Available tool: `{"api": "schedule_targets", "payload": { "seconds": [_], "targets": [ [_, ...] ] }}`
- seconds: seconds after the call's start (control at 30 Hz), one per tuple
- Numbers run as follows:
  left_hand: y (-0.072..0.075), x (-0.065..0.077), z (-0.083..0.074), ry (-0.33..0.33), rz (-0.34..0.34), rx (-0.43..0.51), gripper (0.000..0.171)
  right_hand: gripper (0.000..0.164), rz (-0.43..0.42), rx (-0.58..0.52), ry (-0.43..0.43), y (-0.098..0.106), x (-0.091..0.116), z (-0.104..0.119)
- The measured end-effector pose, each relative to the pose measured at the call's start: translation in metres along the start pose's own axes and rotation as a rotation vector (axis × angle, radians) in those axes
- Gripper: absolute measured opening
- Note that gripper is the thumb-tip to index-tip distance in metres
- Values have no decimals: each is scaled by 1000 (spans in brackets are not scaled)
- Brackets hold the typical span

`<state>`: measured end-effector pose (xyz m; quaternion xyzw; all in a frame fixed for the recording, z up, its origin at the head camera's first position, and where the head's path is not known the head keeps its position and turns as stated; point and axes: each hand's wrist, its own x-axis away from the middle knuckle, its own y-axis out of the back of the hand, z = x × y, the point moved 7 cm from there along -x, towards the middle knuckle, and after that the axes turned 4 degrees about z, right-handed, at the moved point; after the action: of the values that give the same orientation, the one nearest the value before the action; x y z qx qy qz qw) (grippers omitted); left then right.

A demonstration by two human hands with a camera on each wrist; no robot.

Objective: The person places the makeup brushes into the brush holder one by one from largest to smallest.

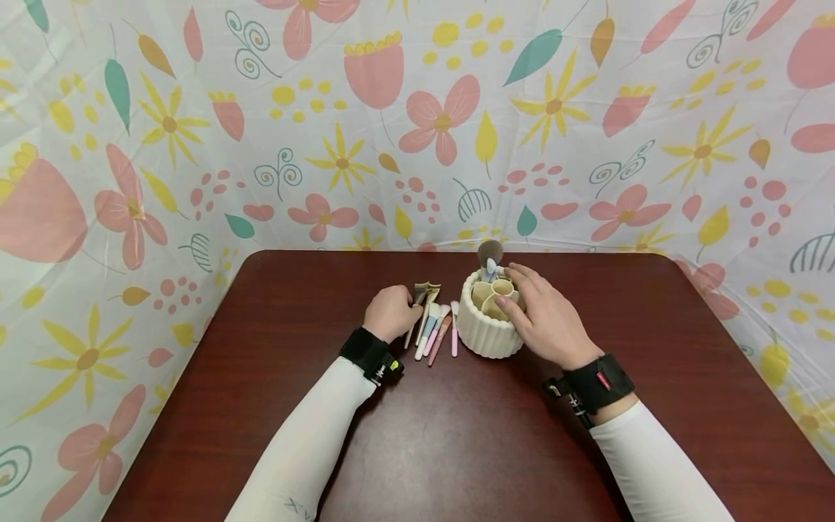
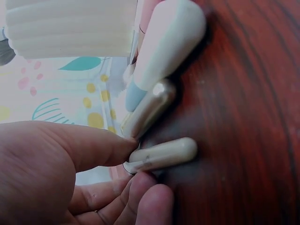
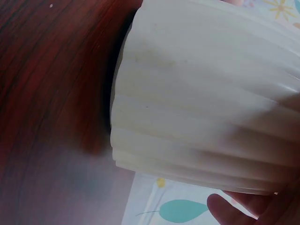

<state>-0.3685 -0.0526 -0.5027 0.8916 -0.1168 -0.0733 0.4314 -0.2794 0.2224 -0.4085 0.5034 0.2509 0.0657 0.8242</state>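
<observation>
My left hand [image 1: 389, 313] is at the left end of a row of makeup brushes. In the left wrist view its thumb and fingertips pinch a pale makeup brush [image 2: 171, 153] by the handle, whose rounded end points over the table. Beside it lie a shiny pearl-toned brush [image 2: 152, 107] and a thick white-handled brush [image 2: 171, 40]. My right hand [image 1: 551, 319] holds the ribbed cream brush holder [image 1: 491, 337] around its right side, thumb at the rim and fingers toward the back. Large and small brushes [image 1: 490, 255] stand in the holder's back part.
Pink-handled brushes [image 1: 454, 335] and a rose-brown brush [image 1: 440, 341] lie left of the holder. All this is on a dark red-brown wooden table [image 1: 470, 442]. A floral cloth [image 1: 391, 145] hangs behind the table's far edge.
</observation>
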Motion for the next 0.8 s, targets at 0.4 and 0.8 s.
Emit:
{"api": "schedule_targets", "payload": {
  "seconds": [0.4, 0.8],
  "targets": [
    [12, 12, -18, 0, -9, -22, 50, 60, -7, -68, -2, -4, 2, -4],
    [22, 25, -33, -9, -8, 1, 53, 58, -20, -83, 13, -4, 1, -4]
  ]
}}
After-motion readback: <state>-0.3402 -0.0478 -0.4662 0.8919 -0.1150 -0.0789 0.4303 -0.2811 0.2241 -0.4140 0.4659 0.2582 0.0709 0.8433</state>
